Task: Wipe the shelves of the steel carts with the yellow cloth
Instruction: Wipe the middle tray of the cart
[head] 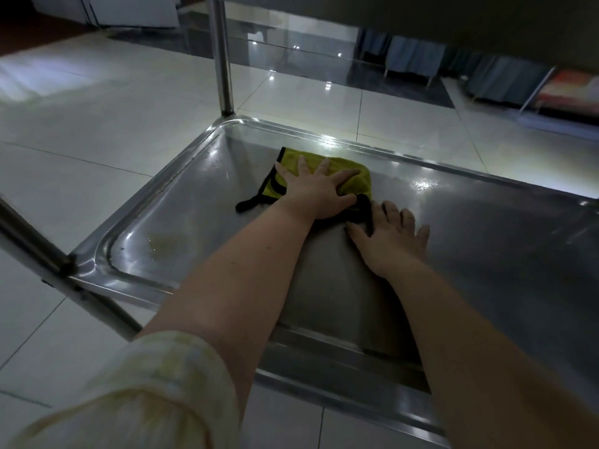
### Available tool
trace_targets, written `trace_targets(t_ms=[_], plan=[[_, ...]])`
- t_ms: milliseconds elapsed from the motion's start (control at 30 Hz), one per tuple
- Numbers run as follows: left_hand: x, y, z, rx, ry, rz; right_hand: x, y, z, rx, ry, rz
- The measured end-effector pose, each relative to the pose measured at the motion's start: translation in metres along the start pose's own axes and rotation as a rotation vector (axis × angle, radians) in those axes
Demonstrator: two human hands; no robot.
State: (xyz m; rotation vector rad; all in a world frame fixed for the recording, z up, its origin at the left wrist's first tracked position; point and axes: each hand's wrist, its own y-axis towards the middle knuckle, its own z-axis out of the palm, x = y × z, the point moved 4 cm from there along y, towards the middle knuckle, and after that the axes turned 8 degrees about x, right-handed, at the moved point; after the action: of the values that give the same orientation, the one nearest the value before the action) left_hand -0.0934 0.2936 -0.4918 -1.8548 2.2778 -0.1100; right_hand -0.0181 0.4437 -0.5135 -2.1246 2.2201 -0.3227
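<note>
A yellow cloth [356,181] with black trim lies on the low steel cart shelf [181,205], toward its far middle. My left hand [314,189] presses flat on the cloth with its fingers spread. My right hand [389,238] lies flat on the bare shelf just right of it, fingers straight, its index finger touching the cloth's black edge. The shelf has a raised rim and a yellowish stain [167,244] near its front left corner.
Upright steel posts stand at the far left corner [222,56] and the near left corner [35,251]. The cart's upper shelf [453,17] overhangs at the top. Glossy white floor tiles [97,118] surround the cart; covered furniture [505,79] lines the far right.
</note>
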Motion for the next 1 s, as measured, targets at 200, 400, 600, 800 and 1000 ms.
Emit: trace_targets(t_ms=[200,400,600,800,1000], plan=[[0.106,-0.012,-0.007,-0.031,-0.039,-0.155,-0.008,0.007,0.007,-0.008,0.000,-0.022],[0.164,-0.030,-0.009,-0.046,-0.019,-0.296,-0.007,0.009,0.011,-0.029,-0.031,-0.003],[0.045,-0.032,0.000,0.013,0.003,-0.100,-0.004,0.005,0.007,-0.010,-0.027,-0.005],[0.033,-0.066,0.014,0.029,0.013,0.079,-0.007,0.004,0.005,-0.005,-0.015,-0.054],[0.172,-0.127,0.014,0.048,0.014,-0.253,-0.008,0.005,0.005,0.005,0.022,-0.050]])
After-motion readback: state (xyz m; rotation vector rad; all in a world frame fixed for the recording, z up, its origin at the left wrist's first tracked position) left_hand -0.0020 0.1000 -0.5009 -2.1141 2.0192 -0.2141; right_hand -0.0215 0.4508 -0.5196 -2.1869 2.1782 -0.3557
